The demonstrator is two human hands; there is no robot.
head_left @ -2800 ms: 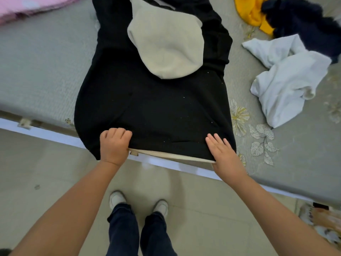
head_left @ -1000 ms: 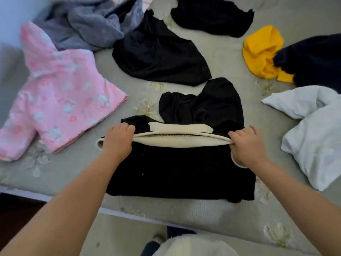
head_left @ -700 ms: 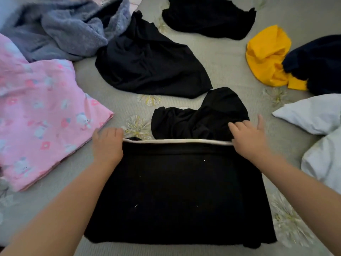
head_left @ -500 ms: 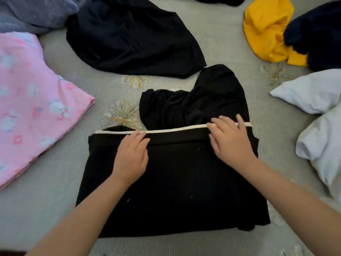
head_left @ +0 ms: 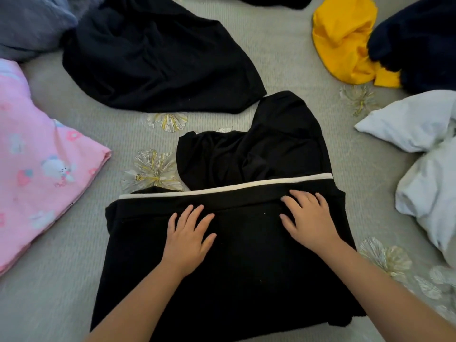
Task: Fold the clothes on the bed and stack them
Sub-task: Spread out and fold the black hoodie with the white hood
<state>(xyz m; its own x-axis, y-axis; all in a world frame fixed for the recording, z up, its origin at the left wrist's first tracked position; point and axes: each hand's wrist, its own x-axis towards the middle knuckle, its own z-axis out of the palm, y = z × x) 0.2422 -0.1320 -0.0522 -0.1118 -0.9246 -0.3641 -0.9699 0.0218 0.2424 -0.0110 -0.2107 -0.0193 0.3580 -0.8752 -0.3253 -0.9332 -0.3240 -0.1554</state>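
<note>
A black hooded garment [head_left: 237,280] lies folded in half on the grey bed [head_left: 61,299], its cream-edged hem [head_left: 222,188] running across the top of the fold. Part of the same black garment [head_left: 259,149] sticks out beyond the hem. My left hand [head_left: 188,236] lies flat on the fold, fingers spread. To its right, just below the hem, my right hand [head_left: 307,218] also presses flat on the cloth. Neither hand grips anything.
Unfolded clothes ring the garment: a pink printed top [head_left: 37,169] at left, a grey fleece [head_left: 32,23] at far left top, a black piece [head_left: 153,58] ahead, a yellow piece [head_left: 345,40], a navy piece [head_left: 419,40] and a white piece [head_left: 424,149] at right.
The lower half of the black garment was lifted from the bed's edge and folded over onto the upper half. Both hands let go of the hem and now rest flat, lower on the cloth.
</note>
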